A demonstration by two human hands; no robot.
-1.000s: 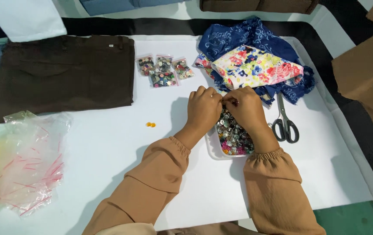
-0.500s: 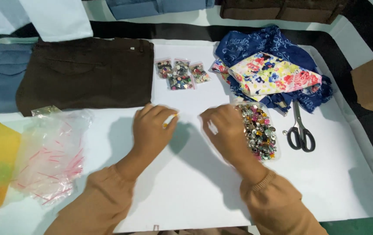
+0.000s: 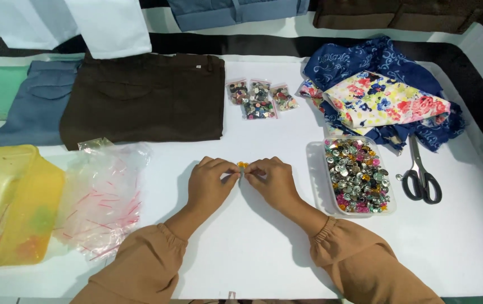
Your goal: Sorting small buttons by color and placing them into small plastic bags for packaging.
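Head view: your hands meet mid-table.
Left hand (image 3: 210, 183): pinching small orange button (image 3: 242, 165).
Right hand (image 3: 272, 181): pinching same button.
Button location: on white table (image 3: 252, 247), left of clear tray of buttons (image 3: 357, 174).
Nearby: scissors (image 3: 420, 175), brown trousers (image 3: 145, 95).

Single head cam, looking steeply down at white table (image 3: 252, 253), close range, hands centre frame

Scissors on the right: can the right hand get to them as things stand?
Probably yes. The scissors lie flat on the white table, with only the low button tray between them and the right hand, which pinches a small orange button.
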